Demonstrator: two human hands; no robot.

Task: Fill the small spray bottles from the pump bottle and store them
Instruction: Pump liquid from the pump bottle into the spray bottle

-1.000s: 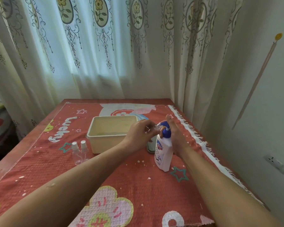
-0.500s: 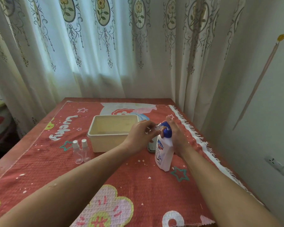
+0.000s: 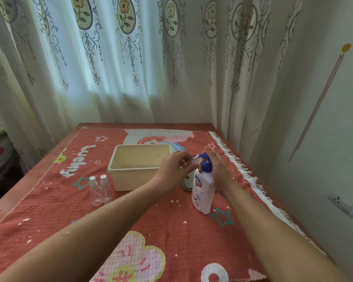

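A small clear plastic spray bottle [image 3: 192,160], gripped by the left hand [image 3: 171,169], is tilted mouth-rightward at the spout of the white blue-headed pump bottle [image 3: 203,188], whose head is pressed by the straight-fingered right hand [image 3: 218,169].

Cloth: red woven cloth [image 3: 171,231] over the worktop [image 3: 18,192], waffle-textured, matt and rough; white thread fringe [image 3: 251,180] on its right edge.
Worktop: reddish wood, bare at the left edge, smooth.
Tub: cream rectangular plastic tub [image 3: 135,180], smooth, dull sheen.
Pump bottle: white plastic pump bottle [image 3: 202,192], smooth and glossy; blue plastic pump head [image 3: 206,166].
Spray bottles: two small clear plastic spray bottles [image 3: 99,190], shiny, with white plastic caps [image 3: 92,178].
Held bottle: clear plastic bottle [image 3: 194,159] in the left hand [image 3: 171,171], transparent.
Curtains: thin pale cloth curtains [image 3: 130,68], flower-patterned, matt.
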